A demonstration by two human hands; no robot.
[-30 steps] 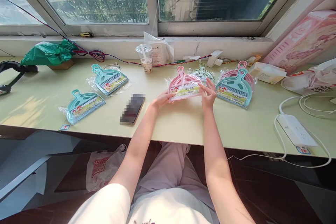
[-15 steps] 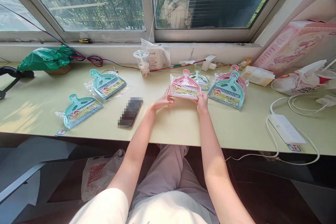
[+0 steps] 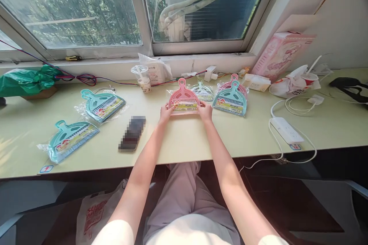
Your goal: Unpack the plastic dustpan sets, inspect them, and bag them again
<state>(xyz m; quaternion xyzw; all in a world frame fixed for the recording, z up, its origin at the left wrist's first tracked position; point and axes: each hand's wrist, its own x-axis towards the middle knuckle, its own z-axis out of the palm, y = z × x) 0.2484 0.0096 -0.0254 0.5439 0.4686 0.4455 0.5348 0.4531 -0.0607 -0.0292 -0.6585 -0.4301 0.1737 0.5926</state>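
A pink dustpan set (image 3: 184, 99) in clear wrap is between my two hands, its handle pointing toward the window. My left hand (image 3: 166, 113) grips its left corner, thumb on top. At the right corner my right hand (image 3: 205, 111) closes on the same set. Just behind it lies a pale green set (image 3: 202, 91). To the right, a teal set (image 3: 230, 101) overlaps a pink one (image 3: 243, 89). Two more wrapped teal sets, one farther back (image 3: 102, 104) and one nearer the front edge (image 3: 71, 139), lie on the left.
A phone (image 3: 132, 134) lies left of my forearms on the table (image 3: 184, 141). Behind are a drink cup (image 3: 143, 80), cables and a green bag (image 3: 31, 80). On the right are a tissue box (image 3: 255, 82), a pink box (image 3: 283, 53) and a white power strip (image 3: 286, 130).
The view has turned to the right. The pink set is now tilted up more toward the camera, and my left hand has closed on its corner with the thumb in front.
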